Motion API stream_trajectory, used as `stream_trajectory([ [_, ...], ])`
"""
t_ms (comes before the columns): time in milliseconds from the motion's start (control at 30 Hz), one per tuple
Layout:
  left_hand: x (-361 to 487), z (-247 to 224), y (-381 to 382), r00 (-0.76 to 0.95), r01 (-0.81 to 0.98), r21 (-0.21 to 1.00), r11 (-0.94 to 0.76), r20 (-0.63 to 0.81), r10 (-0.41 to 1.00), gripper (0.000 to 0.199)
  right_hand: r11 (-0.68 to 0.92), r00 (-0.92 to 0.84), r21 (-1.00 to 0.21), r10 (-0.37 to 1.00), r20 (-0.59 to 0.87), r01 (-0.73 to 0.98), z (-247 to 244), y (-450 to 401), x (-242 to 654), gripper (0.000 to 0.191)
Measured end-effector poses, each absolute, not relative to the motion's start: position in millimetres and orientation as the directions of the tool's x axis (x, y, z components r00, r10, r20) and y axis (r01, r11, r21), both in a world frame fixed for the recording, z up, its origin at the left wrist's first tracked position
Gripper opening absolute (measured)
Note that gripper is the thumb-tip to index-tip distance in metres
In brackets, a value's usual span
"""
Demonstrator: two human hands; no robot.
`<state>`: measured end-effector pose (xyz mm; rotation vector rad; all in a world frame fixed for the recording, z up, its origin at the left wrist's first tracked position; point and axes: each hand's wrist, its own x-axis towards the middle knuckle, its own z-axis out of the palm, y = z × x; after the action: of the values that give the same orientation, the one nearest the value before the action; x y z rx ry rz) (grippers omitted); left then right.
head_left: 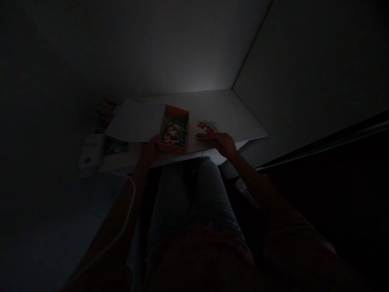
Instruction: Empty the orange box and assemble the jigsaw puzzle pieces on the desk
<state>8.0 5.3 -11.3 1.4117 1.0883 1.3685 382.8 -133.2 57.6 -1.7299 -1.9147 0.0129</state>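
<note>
Dim home room: white desk (219,111) in wall corner, orange puzzle tray (177,148)

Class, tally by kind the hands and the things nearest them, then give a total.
Hands: 2 (left hand, right hand)
Orange box: 1
White paper sheet: 1
Jigsaw puzzle section: 1
Total: 5

Inside the orange box (176,110), the small pieces (173,136) were too tiny and dim to tell one by one. The fingers of the left hand (148,150) were hidden behind the box wall. Under the right hand (224,145), the coloured card (207,127) was partly covered, and the dark heap (106,115) beside the paper sheet (133,121) could not be recognised.
</note>
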Motion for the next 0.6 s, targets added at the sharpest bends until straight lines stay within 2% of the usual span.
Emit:
stream_trajectory([
  [100, 10, -4, 1, -0.027, -0.003, 0.98, -0.199, 0.199, 0.98, 0.058, 0.176, 0.043, -0.513, 0.922, 0.386, 0.84, 77, -117, 388, 0.039],
  [167, 12, 3, -3, -0.036, -0.025, 0.982, -0.186, 0.185, 0.982, 0.054, 0.2, 0.043, -0.554, 0.918, 0.394, 0.808, 91, -104, 393, 0.048],
  [333, 16, 13, -9, -0.058, -0.037, 0.982, -0.185, 0.183, 0.981, 0.052, 0.25, 0.084, -0.563, 0.862, 0.5, 0.788, 121, -66, 387, 0.069],
  [467, 17, 13, -9, -0.052, -0.046, 0.977, -0.206, 0.204, 0.978, 0.052, 0.321, 0.101, -0.589, 0.815, 0.571, 0.742, 135, -35, 350, 0.075],
  [533, 16, 12, -9, -0.031, -0.037, 0.984, -0.177, 0.176, 0.984, 0.056, 0.383, 0.022, -0.556, 0.809, 0.588, 0.738, 139, -24, 324, 0.077],
  [600, 16, 11, -9, -0.02, -0.029, 0.99, -0.14, 0.14, 0.99, 0.059, 0.445, -0.127, -0.499, 0.826, 0.549, 0.743, 140, -18, 301, 0.076],
])
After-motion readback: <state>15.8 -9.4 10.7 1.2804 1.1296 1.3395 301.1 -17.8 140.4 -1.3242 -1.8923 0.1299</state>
